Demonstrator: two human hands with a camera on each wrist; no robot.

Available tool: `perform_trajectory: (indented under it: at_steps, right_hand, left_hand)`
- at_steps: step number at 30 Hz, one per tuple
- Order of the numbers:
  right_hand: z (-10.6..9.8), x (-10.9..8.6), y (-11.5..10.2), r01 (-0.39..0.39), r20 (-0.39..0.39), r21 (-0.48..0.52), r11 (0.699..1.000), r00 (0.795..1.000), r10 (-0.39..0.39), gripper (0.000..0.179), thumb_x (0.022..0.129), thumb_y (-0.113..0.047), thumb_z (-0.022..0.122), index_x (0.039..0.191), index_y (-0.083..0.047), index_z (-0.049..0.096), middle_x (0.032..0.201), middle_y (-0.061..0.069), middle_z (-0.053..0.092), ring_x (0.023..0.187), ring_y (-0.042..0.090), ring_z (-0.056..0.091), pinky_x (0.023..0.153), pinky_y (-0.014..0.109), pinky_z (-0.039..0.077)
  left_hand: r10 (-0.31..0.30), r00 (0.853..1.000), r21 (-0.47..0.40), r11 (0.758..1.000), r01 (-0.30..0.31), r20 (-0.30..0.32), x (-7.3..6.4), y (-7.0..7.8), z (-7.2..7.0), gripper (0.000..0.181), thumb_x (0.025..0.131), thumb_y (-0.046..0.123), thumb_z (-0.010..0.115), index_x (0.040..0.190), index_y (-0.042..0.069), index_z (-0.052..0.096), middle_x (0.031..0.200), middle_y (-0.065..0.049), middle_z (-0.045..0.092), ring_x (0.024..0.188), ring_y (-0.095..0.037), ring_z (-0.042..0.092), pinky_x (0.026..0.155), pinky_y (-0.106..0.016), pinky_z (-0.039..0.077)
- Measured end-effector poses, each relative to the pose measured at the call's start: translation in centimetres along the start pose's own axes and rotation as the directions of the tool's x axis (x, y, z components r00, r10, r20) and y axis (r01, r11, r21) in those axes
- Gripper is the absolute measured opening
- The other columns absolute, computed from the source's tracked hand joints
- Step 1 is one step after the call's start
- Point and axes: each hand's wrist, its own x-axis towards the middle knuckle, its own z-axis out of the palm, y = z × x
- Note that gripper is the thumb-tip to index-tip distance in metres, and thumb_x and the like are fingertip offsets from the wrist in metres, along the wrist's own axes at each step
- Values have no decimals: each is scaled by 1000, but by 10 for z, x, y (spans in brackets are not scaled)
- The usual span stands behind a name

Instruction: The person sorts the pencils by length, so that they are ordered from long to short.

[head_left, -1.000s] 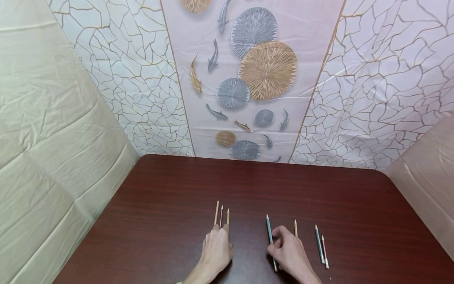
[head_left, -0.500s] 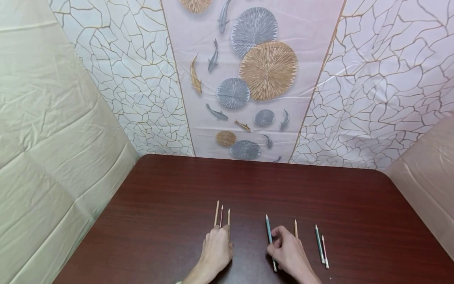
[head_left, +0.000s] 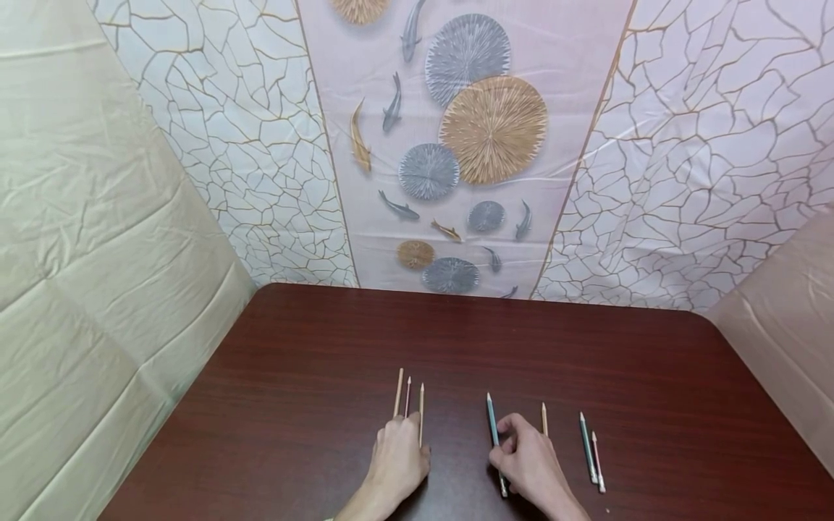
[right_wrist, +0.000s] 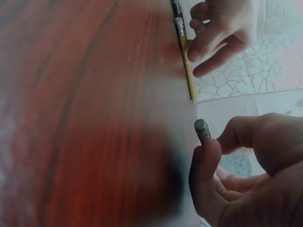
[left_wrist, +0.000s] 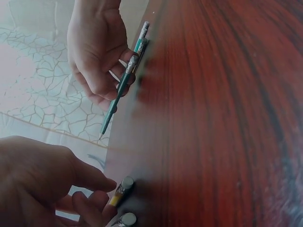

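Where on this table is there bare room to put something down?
Widest is the table behind the pencils, up to the wall cloth, and left of the left hand. A narrower gap separates the left hand from the blue pencil. It is crowded around the left hand's three pencils and the right hand.

Low in the head view, just left of centre, the left grip (head_left: 397, 456) lies back upward, the left forearm (head_left: 362, 503) slanting in from the bottom edge; the left wrist view shows a straight thumb (left_wrist: 93, 176) above loosely bent fingers (left_wrist: 91, 204). Right of centre, the right grip (head_left: 531, 463) pinches with bent thumb and arched forefinger (head_left: 513, 420), the right forearm (head_left: 568, 508) leaning up leftward.
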Motion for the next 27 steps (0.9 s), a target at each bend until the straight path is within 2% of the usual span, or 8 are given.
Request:
perform_trajectory:
  at_steps: [5, 10, 18, 23, 27]
  right_hand:
    - [1, 2, -3, -11, 10, -4, 1000, 1000, 11, 30, 66, -2, 58, 95, -7, 55, 64, -1, 52, 33, 11, 48, 37, 27, 41]
    - [4, 3, -6, 3, 14, 2, 1000, 1000, -3, 29, 66, 0, 59, 95, -7, 55, 64, 0, 52, 34, 10, 48, 37, 26, 41]
    - [8, 4, -11, 39, 22, -2, 999, 999, -39, 29, 66, 0, 59, 94, -7, 55, 62, -2, 53, 35, 11, 51, 41, 26, 42]
    - [12, 5, -13, 53, 37, 9, 999, 998, -54, 29, 67, 0, 58, 95, -6, 55, 63, -1, 52, 36, 11, 51, 41, 26, 41]
    - [15, 5, -15, 67, 37, 19, 998, 997, -68, 29, 67, 0, 58, 95, -6, 54, 63, -1, 52, 35, 11, 51, 40, 26, 41]
  left_hand:
    - [-3, 1000, -23, 1000, 2, -14, 0, 1, -1, 23, 64, 11, 73, 82, 5, 60, 63, -3, 51, 57, -28, 58, 43, -34, 42]
    - [-2, 998, -54, 999, -1, -58, 1, 1, -2, 30, 67, 12, 72, 94, 2, 63, 67, -3, 54, 59, -26, 58, 46, -34, 44]
    - [0, 988, -131, 991, -21, -157, 4, -5, -6, 25, 68, 3, 64, 93, 1, 64, 70, -3, 56, 60, -18, 58, 51, -31, 47]
    - [-9, 983, -120, 993, -13, -181, 5, -10, -7, 25, 68, 4, 65, 93, -1, 65, 66, 2, 53, 56, -12, 53, 51, -30, 46]
    - [-13, 980, -107, 994, -8, -197, 6, -12, -8, 23, 68, 7, 66, 91, 3, 66, 62, 8, 45, 51, -9, 48, 46, -29, 42]
